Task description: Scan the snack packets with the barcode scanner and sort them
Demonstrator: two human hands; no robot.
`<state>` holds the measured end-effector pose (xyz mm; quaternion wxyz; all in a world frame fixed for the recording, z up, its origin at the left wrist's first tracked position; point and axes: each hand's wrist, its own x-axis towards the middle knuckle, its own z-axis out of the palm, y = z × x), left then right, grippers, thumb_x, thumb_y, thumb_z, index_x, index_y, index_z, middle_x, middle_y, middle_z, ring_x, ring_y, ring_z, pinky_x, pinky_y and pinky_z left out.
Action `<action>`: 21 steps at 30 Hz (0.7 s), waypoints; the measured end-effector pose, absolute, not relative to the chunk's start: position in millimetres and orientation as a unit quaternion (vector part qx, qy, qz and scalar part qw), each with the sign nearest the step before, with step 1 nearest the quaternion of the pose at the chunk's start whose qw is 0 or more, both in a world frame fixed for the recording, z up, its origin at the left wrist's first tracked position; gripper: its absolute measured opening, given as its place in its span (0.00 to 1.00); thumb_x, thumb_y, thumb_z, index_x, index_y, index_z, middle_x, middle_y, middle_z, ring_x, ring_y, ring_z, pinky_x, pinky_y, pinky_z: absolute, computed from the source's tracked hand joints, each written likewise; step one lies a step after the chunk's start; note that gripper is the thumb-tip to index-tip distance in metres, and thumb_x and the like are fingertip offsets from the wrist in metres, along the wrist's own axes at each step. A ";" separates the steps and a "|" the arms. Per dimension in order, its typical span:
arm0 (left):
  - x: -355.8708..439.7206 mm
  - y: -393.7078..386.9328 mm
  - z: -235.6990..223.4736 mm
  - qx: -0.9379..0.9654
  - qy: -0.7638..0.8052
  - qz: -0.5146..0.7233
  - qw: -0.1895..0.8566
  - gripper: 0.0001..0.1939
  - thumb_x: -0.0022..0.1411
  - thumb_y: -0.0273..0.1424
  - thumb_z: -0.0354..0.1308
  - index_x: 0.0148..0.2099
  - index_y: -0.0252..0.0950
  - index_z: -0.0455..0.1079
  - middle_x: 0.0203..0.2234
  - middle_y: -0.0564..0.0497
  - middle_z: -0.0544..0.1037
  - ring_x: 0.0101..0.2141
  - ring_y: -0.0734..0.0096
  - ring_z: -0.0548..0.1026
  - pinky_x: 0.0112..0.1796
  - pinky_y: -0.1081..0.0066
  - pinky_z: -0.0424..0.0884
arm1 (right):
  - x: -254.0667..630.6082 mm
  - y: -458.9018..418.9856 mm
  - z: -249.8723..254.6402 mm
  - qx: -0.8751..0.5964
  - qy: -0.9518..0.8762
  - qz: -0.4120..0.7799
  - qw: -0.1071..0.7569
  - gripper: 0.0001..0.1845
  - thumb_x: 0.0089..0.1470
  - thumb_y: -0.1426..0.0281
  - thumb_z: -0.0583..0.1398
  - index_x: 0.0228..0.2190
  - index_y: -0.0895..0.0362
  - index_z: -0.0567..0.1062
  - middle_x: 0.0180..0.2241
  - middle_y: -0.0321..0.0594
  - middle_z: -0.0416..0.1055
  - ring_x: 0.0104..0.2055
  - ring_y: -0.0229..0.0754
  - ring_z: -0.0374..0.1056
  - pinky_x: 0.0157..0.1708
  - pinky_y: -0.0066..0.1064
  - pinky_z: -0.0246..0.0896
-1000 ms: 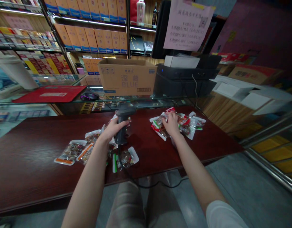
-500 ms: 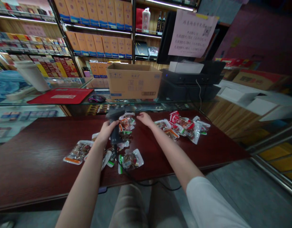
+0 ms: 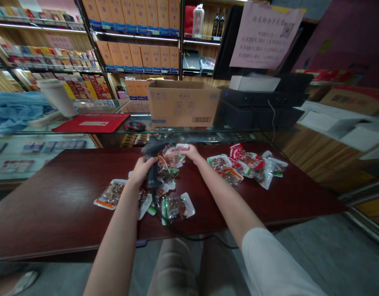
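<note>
**Matte scanner [image 3: 152, 174] in one hand, crinkly packet [image 3: 182, 146] in the other**

The left hand [image 3: 142, 169] is closed around the upright grip of the dark, blunt-headed scanner, above the left part of the reddish-brown, faintly grained surface [image 3: 62, 185]. The right hand [image 3: 191, 153] is nearly closed, fingertips pinching the pale rim of the clear, shiny packet by the middle of the far edge. Beneath and beside the scanner, a loose heap [image 3: 167, 176] of similar glossy packets spreads toward the near edge; a green-striped packet [image 3: 177, 207] lies flat close to that edge, near its middle. A second heap [image 3: 252, 166], crumpled with red and silvery film, sits toward the far right corner. A thin black cable [image 3: 189, 238] droops over the near edge. Beyond the far edge, a boxy, open-topped cardboard carton [image 3: 183, 107] stands on a smooth glass counter [image 3: 112, 135].
</note>
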<state>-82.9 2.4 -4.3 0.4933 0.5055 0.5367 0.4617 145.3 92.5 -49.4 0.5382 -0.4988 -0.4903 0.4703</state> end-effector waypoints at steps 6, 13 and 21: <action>-78.0 -4.8 4.0 0.522 0.536 0.451 0.486 0.21 0.42 0.47 0.64 0.30 0.34 0.68 0.20 0.54 0.72 0.20 0.72 0.69 0.23 0.74 0.63 | 186.2 60.8 -31.2 -0.488 -0.452 0.497 0.558 0.17 0.38 0.73 0.66 0.31 0.53 0.66 0.30 0.29 0.71 0.33 0.38 0.70 0.32 0.33 0.70; -59.8 -24.9 15.2 0.516 0.496 0.420 0.558 0.20 0.42 0.43 0.65 0.33 0.36 0.64 0.19 0.53 0.72 0.20 0.69 0.71 0.19 0.72 0.67 | 256.3 -2.7 1.8 -0.443 -0.410 0.484 0.634 0.19 0.39 0.69 0.69 0.35 0.51 0.71 0.35 0.32 0.74 0.37 0.39 0.72 0.35 0.32 0.71; -29.7 -40.8 10.1 0.636 0.442 0.303 0.556 0.17 0.45 0.41 0.65 0.35 0.35 0.69 0.22 0.52 0.74 0.22 0.67 0.73 0.23 0.71 0.69 | 289.6 -45.3 -21.8 -0.462 -0.372 0.441 0.673 0.20 0.39 0.65 0.70 0.36 0.49 0.72 0.35 0.32 0.73 0.38 0.39 0.72 0.32 0.30 0.74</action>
